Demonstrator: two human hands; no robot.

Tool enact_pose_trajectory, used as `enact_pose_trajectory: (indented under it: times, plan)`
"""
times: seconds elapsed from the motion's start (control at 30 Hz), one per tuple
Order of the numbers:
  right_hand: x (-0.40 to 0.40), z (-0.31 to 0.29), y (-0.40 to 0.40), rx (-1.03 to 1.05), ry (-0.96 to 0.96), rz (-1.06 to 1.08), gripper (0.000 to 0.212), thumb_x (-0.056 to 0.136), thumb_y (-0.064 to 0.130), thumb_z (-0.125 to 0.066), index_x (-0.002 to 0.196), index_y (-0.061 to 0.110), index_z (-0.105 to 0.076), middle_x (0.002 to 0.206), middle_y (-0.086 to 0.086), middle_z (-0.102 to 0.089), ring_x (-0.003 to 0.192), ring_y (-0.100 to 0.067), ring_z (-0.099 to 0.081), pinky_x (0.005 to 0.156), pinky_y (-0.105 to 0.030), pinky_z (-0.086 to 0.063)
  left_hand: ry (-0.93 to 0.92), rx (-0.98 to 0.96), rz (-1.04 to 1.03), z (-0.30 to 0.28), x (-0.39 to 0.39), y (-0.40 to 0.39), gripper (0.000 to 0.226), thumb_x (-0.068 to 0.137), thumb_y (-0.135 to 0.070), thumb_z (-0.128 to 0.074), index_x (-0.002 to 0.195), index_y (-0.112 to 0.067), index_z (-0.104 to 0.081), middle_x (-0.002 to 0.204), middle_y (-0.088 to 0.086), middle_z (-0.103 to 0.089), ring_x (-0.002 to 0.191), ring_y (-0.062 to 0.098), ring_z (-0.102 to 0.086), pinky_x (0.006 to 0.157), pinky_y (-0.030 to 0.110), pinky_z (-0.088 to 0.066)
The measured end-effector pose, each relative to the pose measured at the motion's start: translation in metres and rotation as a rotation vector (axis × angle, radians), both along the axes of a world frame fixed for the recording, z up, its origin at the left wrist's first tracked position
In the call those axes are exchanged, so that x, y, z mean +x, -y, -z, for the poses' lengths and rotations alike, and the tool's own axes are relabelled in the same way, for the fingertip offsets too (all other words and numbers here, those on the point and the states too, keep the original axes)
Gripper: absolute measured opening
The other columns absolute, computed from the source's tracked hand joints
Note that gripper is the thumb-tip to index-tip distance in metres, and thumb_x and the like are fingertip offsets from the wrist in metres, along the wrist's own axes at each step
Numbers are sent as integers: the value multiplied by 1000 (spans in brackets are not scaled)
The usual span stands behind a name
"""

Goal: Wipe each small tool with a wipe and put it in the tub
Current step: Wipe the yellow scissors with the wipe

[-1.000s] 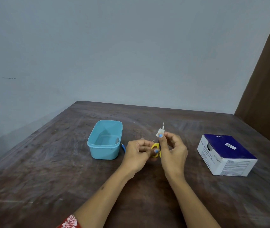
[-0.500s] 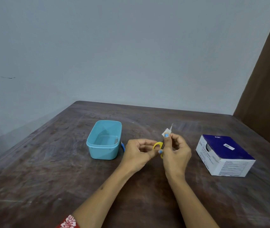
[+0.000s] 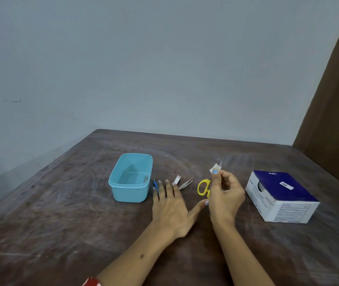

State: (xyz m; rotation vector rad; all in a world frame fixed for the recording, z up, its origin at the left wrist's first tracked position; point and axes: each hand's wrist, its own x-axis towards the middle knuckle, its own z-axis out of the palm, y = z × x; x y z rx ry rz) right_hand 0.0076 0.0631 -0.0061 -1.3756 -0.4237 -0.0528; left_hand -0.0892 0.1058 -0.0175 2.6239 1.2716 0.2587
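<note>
Nearest, a red patterned sleeve (image 3: 91,282) shows at the bottom edge, and two bare forearms reach from there over the dark, scuffed wooden table (image 3: 61,234). Next, the left hand (image 3: 171,205) lies flat on the table with palm down, its fingers straight and spread and its thumb stretched out toward the right wrist; it grips nothing. Its fingertips reach among the small tools: a thin blue-handled tool (image 3: 155,185) lies partly under the outer fingers, just beside the tub, while a small silver nail clipper (image 3: 177,180) and a pair of silver tweezers (image 3: 185,184) lie on the table just past the fingertips. Beside it, the right hand (image 3: 225,193) is raised a little and curled, holding the yellow-handled scissors (image 3: 203,187) upright, with the yellow loops hanging below the fingers and the metal tip poking out above. Its thumb and forefinger pinch a small white wipe (image 3: 215,167) around the blade near the top. To the left stands the light blue tub (image 3: 130,191), open at the top; whether anything lies inside cannot be told for sure. Off to the right, well apart from the hands, sits a blue and white cardboard box (image 3: 282,196). Farthest back rises a plain pale wall (image 3: 164,69), with a brown panel (image 3: 337,89) at the right.
</note>
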Motion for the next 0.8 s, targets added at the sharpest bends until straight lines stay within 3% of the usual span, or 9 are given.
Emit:
enact_pose_trajectory:
  times: [0.33,0.6,0.73,0.8]
  plan:
    - [2,1,-1,-3,-10,-25,8,83,23,-68,78,28,-63,81,-3,-68,78,-23,-66,71,-48,-55,64,-5,154,1,2,-5,140,36,-88,28,148,-8,0,158,10,2,145,21,6,117,36,4]
    - [4,3,-1,-19,-23,-74,9,83,22,-68,86,14,-69,81,-5,-69,75,-24,-66,67,-45,-56,159,-59,229,2,2,-10,107,68,-83,-9,149,-12,-1,158,4,1,145,17,8,118,33,6]
    - [4,3,0,-37,-21,-153,12,84,21,-67,88,10,-70,68,0,-65,46,-7,-56,47,-24,-48,419,-163,240,-6,1,-11,89,77,-60,-42,148,-15,-15,157,2,-14,145,12,-3,115,29,7]
    - [2,4,-1,-47,-23,-211,8,84,18,-67,86,10,-71,58,5,-63,43,-3,-54,52,-26,-49,665,-240,202,-11,0,-10,76,78,-44,-63,142,-16,-34,147,-1,-38,138,10,-30,113,22,-15]
